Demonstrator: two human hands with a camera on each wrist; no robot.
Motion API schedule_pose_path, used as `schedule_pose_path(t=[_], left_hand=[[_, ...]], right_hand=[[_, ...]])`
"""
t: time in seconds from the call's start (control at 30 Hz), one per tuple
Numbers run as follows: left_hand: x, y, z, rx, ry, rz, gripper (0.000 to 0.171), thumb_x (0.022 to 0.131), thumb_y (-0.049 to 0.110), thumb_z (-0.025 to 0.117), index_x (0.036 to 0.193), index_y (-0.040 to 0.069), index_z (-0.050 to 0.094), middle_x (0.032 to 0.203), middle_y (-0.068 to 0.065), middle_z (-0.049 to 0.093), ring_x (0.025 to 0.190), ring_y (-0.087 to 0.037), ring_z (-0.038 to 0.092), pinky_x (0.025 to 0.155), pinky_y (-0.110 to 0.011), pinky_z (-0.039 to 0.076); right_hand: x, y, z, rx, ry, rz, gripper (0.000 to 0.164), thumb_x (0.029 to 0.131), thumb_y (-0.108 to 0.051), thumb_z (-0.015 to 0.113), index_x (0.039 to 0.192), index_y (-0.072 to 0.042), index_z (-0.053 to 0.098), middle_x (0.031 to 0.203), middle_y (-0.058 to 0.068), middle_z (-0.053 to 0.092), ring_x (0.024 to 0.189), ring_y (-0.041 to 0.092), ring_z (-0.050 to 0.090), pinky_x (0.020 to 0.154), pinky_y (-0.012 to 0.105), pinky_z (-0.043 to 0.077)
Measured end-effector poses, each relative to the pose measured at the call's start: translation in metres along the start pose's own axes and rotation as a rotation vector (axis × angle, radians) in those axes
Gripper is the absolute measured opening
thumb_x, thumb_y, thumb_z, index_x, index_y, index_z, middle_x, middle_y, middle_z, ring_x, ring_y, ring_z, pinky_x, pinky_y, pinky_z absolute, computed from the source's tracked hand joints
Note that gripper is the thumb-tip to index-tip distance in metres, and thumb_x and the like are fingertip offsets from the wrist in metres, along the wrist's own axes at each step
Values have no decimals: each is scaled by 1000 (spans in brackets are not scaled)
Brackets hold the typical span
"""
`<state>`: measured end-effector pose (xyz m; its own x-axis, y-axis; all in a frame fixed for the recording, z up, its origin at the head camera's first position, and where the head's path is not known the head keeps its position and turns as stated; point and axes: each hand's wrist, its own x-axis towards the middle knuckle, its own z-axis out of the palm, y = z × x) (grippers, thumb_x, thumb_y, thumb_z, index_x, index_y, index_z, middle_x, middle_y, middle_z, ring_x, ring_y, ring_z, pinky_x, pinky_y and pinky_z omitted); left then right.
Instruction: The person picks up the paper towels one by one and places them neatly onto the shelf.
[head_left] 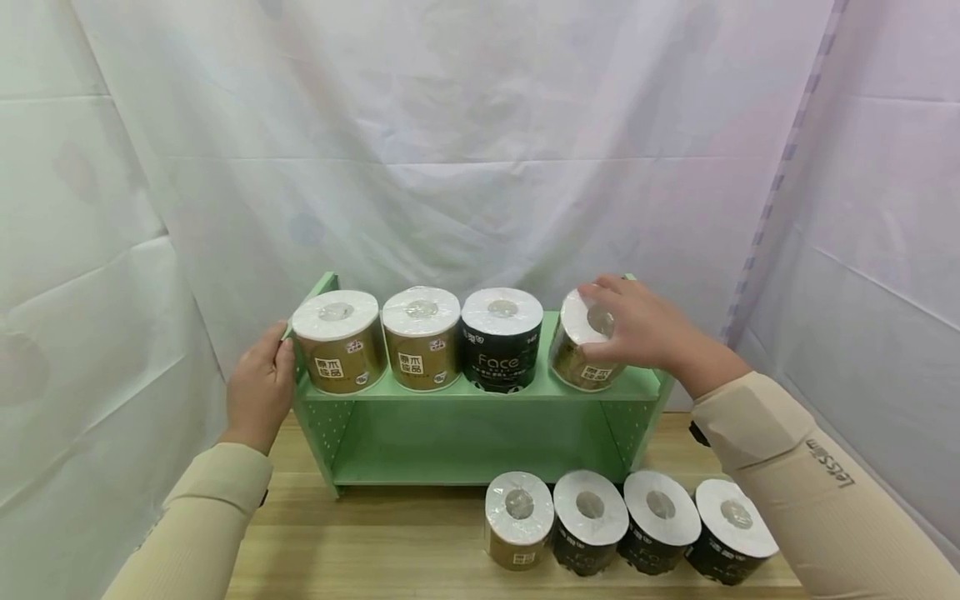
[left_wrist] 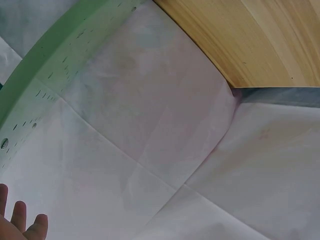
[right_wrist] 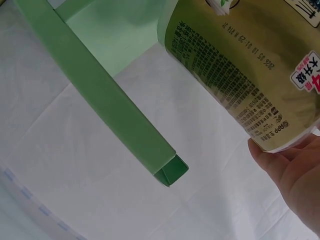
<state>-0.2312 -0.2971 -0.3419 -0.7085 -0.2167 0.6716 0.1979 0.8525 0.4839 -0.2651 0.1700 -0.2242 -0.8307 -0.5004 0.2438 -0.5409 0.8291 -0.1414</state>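
Observation:
My right hand (head_left: 647, 330) holds a gold-wrapped toilet roll (head_left: 570, 358) by its white top, thumb in front and fingers behind. This roll leans slightly at the right end of the upper board of a green shelf (head_left: 480, 442). In the right wrist view, fingertips press the end of the gold roll (right_wrist: 250, 70), printed side showing. At the shelf's left side panel, my left hand (head_left: 258, 387) grips the front edge between thumb and fingers. Its other fingers (left_wrist: 19, 215) show beside the panel (left_wrist: 55, 75) in the left wrist view.
Two gold rolls (head_left: 341, 364) and a black roll (head_left: 501, 358) stand left of the held one on the upper board. On the wooden table (head_left: 360, 542), a gold roll (head_left: 516, 550) and three black rolls (head_left: 588, 550) line up before the shelf. White cloth (head_left: 450, 167) hangs behind.

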Motion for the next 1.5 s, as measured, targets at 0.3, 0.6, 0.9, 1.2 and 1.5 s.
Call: schedule_pose_path(t=[0.3,0.6,0.9,1.2,1.5], left_hand=[[0,0,1,-3,23,22,34,102,22,40,129,7,54,114,-25,62,98,-48,55,82,-63,41],[0,2,-1,-10,24,17,36,102,21,39,131,6,53,119,-26,61,102,-48,55,86,-63,41],[-1,3,-1,-12,19,5,37,102,21,40,132,5,53,124,-25,59,106,-48,54,89,-63,40],[0,0,1,-8,11,-2,38,102,22,39,134,5,52,127,-25,58,108,-48,53,90,-63,41],[0,-2,2,-6,5,0,39,102,22,38,134,5,52,129,-25,57,111,-48,52,93,-62,40]], right_hand=[[4,0,1,-6,-17,5,78,77,-34,71,144,-5,43,141,17,42,119,38,44,78,50,47],[5,-1,-1,-4,-40,0,77,79,-34,70,144,-4,42,141,18,43,118,39,45,78,50,47],[6,0,-1,7,-61,11,76,80,-36,69,144,-4,42,141,18,42,117,38,45,77,50,47],[12,2,0,49,-84,19,76,80,-35,68,144,-5,42,143,19,42,123,39,43,84,53,45],[18,6,1,61,-105,16,77,80,-34,67,145,-2,40,144,22,40,128,42,41,92,57,43]])
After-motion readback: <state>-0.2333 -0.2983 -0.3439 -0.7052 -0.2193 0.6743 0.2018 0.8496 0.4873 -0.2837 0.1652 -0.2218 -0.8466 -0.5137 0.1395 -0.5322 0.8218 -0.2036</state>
